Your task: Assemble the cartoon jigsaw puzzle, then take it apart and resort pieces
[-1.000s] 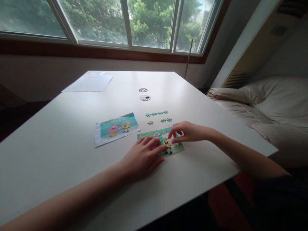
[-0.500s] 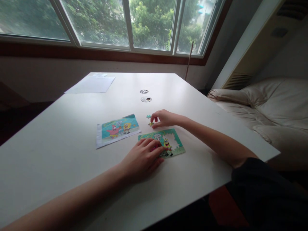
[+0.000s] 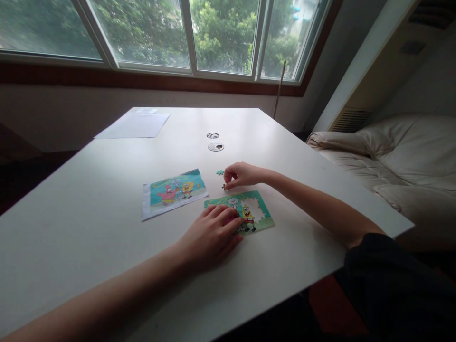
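Observation:
A jigsaw puzzle lies on the white table, with a gap in its upper right part where the pale backing shows. My left hand rests flat over the puzzle's left side, fingers stretched out, hiding part of the picture. Beyond the puzzle's far edge, my right hand pinches a small puzzle piece between thumb and fingertips. Most of that piece is covered by the fingers. A teal loose piece lies just left of the right hand's knuckles.
Left of the puzzle is a printed reference picture on white paper. Two round cable holes are set in the table further back. White sheets lie at the far left corner. A cream sofa stands to the right.
My right thumb and fingers have closed on the nearer loose piece, which showed between them before. My left hand has stayed in place on the puzzle.

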`<action>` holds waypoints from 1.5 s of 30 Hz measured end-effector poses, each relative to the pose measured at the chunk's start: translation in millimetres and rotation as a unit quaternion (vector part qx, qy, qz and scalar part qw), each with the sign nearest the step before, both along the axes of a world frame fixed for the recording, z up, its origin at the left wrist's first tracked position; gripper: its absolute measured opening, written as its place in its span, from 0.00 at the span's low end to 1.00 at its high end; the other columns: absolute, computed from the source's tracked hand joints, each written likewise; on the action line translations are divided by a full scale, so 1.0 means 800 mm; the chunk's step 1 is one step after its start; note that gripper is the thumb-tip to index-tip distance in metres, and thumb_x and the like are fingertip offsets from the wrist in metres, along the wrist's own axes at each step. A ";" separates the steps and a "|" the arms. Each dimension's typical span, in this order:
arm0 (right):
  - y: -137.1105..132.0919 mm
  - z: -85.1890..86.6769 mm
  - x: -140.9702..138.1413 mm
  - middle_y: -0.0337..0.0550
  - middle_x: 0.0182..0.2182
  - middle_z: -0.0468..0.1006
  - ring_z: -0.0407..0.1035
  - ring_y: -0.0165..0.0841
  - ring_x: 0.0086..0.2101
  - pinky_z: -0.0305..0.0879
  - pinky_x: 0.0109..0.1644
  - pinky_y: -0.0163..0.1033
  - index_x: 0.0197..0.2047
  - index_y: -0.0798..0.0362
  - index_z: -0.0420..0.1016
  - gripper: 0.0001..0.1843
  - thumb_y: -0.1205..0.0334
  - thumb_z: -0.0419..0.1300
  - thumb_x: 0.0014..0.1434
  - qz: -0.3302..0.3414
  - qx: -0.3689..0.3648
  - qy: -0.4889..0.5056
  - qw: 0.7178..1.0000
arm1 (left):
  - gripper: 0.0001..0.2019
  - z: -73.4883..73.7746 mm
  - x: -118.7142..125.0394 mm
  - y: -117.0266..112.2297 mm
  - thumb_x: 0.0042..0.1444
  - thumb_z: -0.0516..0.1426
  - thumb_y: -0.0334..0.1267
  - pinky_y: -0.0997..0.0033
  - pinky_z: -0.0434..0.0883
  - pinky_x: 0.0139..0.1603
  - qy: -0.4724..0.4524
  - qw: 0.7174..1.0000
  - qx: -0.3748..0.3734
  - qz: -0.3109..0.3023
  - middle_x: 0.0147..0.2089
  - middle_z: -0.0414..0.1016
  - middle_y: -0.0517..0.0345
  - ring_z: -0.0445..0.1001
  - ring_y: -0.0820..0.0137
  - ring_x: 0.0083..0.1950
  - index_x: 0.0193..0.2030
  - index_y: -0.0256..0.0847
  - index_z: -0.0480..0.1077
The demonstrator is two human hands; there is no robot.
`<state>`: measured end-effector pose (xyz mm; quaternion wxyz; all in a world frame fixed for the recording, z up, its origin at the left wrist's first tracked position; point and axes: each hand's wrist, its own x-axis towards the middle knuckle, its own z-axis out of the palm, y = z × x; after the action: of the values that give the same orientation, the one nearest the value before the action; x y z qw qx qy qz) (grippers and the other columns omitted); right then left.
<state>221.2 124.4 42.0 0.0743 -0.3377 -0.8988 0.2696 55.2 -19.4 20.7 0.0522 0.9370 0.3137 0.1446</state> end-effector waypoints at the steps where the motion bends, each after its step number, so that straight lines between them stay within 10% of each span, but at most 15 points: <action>1: -0.004 -0.001 0.006 0.38 0.25 0.71 0.61 0.25 0.26 0.56 0.29 0.31 0.29 0.58 0.72 0.10 0.59 0.63 0.48 -0.006 -0.009 0.022 1.000 | 0.16 0.000 0.000 0.000 0.60 0.48 0.40 0.57 0.62 0.50 0.000 1.000 0.001 0.001 0.48 0.68 0.50 0.65 0.61 0.48 0.53 0.44 0.64; 14: -0.068 -0.005 0.085 0.42 0.29 0.77 0.68 0.28 0.30 0.63 0.34 0.33 0.35 0.58 0.74 0.15 0.54 0.62 0.50 -0.012 -0.177 0.064 0.982 | 0.16 -0.003 0.002 0.001 0.60 0.48 0.40 0.58 0.62 0.50 0.010 1.000 0.006 0.005 0.48 0.68 0.51 0.64 0.61 0.49 0.54 0.45 0.64; 45: -0.076 0.000 0.089 0.40 0.26 0.74 0.62 0.26 0.26 0.56 0.31 0.31 0.32 0.57 0.74 0.11 0.57 0.59 0.51 -0.091 -0.014 0.021 0.996 | 0.16 -0.007 0.000 0.001 0.59 0.49 0.39 0.58 0.63 0.49 -0.007 1.000 0.020 0.001 0.48 0.69 0.50 0.65 0.61 0.49 0.53 0.44 0.64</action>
<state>292.1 63.9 42.0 0.1132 -0.4133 -0.8587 0.2810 55.5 -18.8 15.3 0.0358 0.9364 0.3115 0.1576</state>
